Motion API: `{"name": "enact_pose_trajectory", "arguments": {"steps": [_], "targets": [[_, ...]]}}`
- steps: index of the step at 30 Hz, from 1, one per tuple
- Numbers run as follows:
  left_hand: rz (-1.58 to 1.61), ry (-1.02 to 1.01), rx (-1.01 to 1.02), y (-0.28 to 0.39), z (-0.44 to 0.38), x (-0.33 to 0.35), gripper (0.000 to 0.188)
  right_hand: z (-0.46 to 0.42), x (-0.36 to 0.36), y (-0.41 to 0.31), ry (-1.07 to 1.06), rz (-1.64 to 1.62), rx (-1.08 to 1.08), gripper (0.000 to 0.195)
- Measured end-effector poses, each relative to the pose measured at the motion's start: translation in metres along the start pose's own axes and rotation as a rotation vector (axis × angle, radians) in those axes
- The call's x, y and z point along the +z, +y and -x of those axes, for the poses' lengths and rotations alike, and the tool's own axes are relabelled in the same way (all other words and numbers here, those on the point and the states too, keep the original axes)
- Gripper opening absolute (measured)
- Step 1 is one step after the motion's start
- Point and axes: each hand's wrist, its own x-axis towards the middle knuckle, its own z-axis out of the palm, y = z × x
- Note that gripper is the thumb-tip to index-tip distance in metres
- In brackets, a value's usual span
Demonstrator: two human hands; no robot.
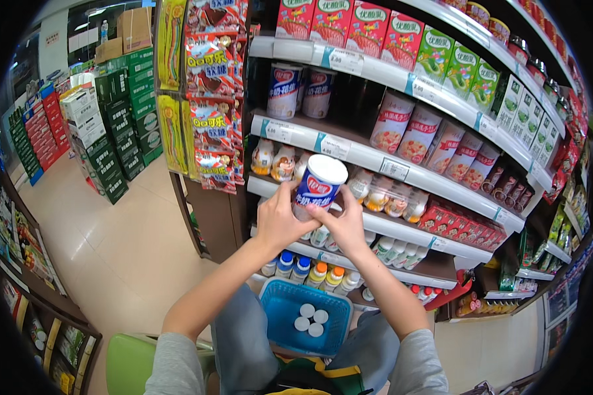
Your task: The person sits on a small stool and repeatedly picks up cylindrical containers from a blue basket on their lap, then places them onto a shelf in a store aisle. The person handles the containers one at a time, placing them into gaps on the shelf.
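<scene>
Between my left hand (pixel 281 216) and my right hand (pixel 343 217) is a blue and white can (pixel 318 185) with a white lid, gripped from both sides and held upright in front of the shelves. Two similar cans (pixel 282 91) stand at the left of the shelf above, with part of another behind them. Below my hands, a blue plastic basket (pixel 281 326) sits between my knees and holds several things with round white tops (pixel 316 329).
Shelves (pixel 296 132) of cans, bottles and drink cartons (pixel 402 37) curve up ahead and right. Candy packets (pixel 212 123) hang at the left shelf end. A green plastic stool (pixel 131 363) is at lower left. Stacked boxes (pixel 106 163) stand on the floor farther left.
</scene>
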Motion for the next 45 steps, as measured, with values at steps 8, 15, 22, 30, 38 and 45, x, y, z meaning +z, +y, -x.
{"name": "enact_pose_trajectory", "arguments": {"steps": [8,15,22,30,38,45], "targets": [[0.046,0.063,0.161,-0.001,-0.088,-0.006,0.074,-0.09,-0.021,-0.039,-0.015,0.294,-0.405,0.076],[-0.011,0.156,0.1,-0.019,-0.138,0.007,0.077,-0.14,-0.002,-0.057,0.209,0.397,-0.492,0.067],[-0.012,0.221,0.059,-0.033,-0.15,0.029,0.078,-0.166,-0.008,-0.039,0.188,0.502,-0.665,0.066],[0.008,0.295,0.065,-0.032,-0.153,0.041,0.07,-0.175,-0.013,-0.024,0.12,0.623,-0.623,0.078],[-0.005,0.263,0.08,-0.043,-0.158,0.045,0.064,-0.177,-0.012,-0.015,0.105,0.741,-0.653,0.081],[-0.047,0.194,0.128,-0.054,-0.156,0.042,0.067,-0.179,-0.012,-0.016,0.067,0.801,-0.579,0.078]]}}
